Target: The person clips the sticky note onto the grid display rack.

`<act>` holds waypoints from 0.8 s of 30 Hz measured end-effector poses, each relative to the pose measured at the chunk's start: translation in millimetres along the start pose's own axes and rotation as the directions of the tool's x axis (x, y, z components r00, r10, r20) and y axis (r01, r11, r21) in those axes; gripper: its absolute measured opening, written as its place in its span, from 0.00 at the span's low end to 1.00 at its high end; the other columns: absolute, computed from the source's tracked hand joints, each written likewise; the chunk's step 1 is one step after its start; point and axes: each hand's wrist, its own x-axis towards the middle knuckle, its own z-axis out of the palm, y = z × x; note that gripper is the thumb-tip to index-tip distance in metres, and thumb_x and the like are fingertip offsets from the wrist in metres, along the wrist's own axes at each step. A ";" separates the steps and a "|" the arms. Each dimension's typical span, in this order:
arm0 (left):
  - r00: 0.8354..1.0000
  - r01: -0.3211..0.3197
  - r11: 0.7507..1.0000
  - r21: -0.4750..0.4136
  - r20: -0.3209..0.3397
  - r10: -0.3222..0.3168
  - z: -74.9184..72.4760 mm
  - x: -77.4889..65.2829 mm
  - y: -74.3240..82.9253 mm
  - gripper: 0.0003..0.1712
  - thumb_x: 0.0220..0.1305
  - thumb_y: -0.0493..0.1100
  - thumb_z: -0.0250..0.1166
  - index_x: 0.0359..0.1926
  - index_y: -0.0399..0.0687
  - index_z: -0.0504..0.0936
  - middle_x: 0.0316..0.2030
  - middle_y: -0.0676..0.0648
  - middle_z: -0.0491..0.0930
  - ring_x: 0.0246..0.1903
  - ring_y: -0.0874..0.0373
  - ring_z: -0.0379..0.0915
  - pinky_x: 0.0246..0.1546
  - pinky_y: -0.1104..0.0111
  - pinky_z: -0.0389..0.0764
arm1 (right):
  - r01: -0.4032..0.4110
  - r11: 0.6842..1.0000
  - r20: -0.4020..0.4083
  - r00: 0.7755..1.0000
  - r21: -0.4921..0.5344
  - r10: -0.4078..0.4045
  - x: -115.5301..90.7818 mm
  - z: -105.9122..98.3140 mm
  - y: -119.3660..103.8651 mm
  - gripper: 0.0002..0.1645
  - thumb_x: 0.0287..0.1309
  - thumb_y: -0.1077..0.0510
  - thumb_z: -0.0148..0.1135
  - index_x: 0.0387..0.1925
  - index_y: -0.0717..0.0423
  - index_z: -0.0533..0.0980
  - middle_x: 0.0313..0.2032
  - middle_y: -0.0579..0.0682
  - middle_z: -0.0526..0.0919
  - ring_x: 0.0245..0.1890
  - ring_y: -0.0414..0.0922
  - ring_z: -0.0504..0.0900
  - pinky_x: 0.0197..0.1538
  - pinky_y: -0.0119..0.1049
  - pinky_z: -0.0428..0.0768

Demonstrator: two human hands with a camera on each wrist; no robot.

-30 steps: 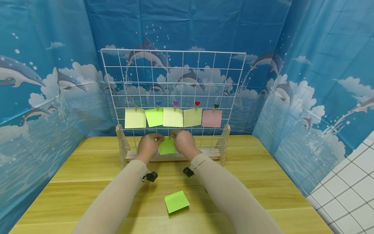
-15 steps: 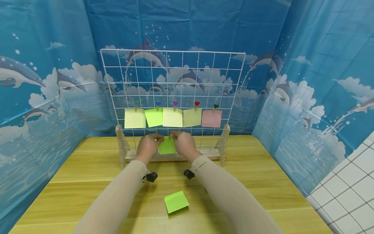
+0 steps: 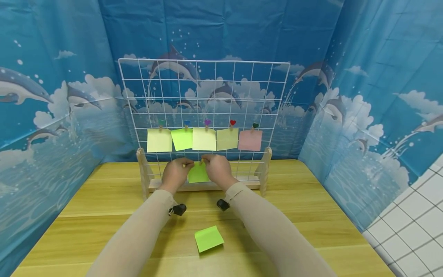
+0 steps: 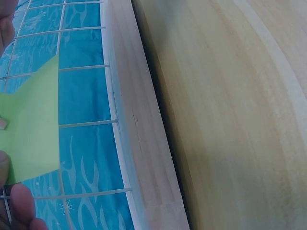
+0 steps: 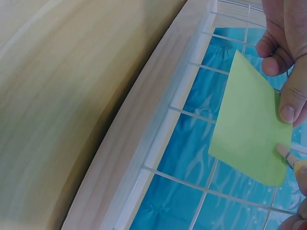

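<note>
A bright green sticky note lies against the lower part of a white wire grid. My left hand pinches its upper left corner between thumb and fingers, as the right wrist view shows. At the note's top edge sits a small wooden clothespin with a yellow piece on it. My right hand pinches the clothespin's outer end, and its jaws overlap the paper. How deep they bite is hard to tell. A second green sticky note rests on the table with one edge curled up.
Higher on the grid hangs a row of paper notes, including a pink note, under heart-topped clips such as a red one. Wooden feet and a wooden base bar carry the grid. A dolphin-printed curtain surrounds the table.
Both hands stay nearly in place at the green note. My right hand shifts very slightly at the clothespin; the loose note on the table has not moved.
</note>
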 end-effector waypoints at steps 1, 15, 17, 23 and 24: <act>1.000 0.000 1.000 0.002 0.000 0.000 0.0 -0.1 0.0 0.18 0.78 0.56 0.62 0.57 0.56 0.90 0.55 0.49 0.89 0.41 0.53 0.84 0.41 0.58 0.81 | 0.004 1.000 0.000 1.000 -0.009 -0.004 0.3 0.3 -0.7 0.20 0.81 0.51 0.54 0.63 0.49 0.83 0.48 0.49 0.92 0.10 0.37 0.61 0.19 0.29 0.64; 1.000 0.004 1.000 0.004 0.006 -0.004 0.3 -0.1 0.1 0.18 0.78 0.56 0.62 0.58 0.57 0.89 0.56 0.49 0.88 0.49 0.50 0.86 0.46 0.54 0.84 | 0.002 0.997 0.038 0.999 0.077 -0.005 -2.6 2.6 0.3 0.22 0.82 0.52 0.52 0.70 0.46 0.78 0.51 0.53 0.91 0.09 0.36 0.58 0.17 0.28 0.62; 1.000 0.001 1.000 0.009 0.007 -0.001 0.3 0.0 0.1 0.18 0.78 0.56 0.62 0.58 0.57 0.89 0.56 0.49 0.88 0.49 0.50 0.86 0.47 0.53 0.85 | 0.007 0.995 0.047 0.999 0.096 -0.012 -3.9 3.1 1.9 0.24 0.82 0.51 0.53 0.72 0.45 0.76 0.44 0.55 0.91 0.09 0.36 0.57 0.16 0.28 0.62; 1.000 -0.011 0.999 0.041 0.010 0.011 -0.5 -0.5 0.6 0.18 0.78 0.55 0.62 0.59 0.57 0.88 0.57 0.49 0.88 0.49 0.49 0.87 0.48 0.52 0.86 | 0.021 0.986 0.063 0.997 0.167 -0.032 -7.8 3.6 8.5 0.28 0.81 0.51 0.56 0.77 0.43 0.70 0.47 0.53 0.91 0.08 0.38 0.56 0.16 0.29 0.61; 1.000 -0.013 0.999 0.047 0.009 0.012 -0.7 -0.7 0.8 0.18 0.78 0.55 0.62 0.60 0.57 0.88 0.57 0.49 0.88 0.49 0.49 0.87 0.48 0.52 0.86 | 0.025 0.984 0.066 0.997 0.178 -0.037 -8.3 3.2 9.7 0.29 0.80 0.51 0.56 0.77 0.43 0.70 0.44 0.54 0.92 0.08 0.38 0.56 0.16 0.30 0.61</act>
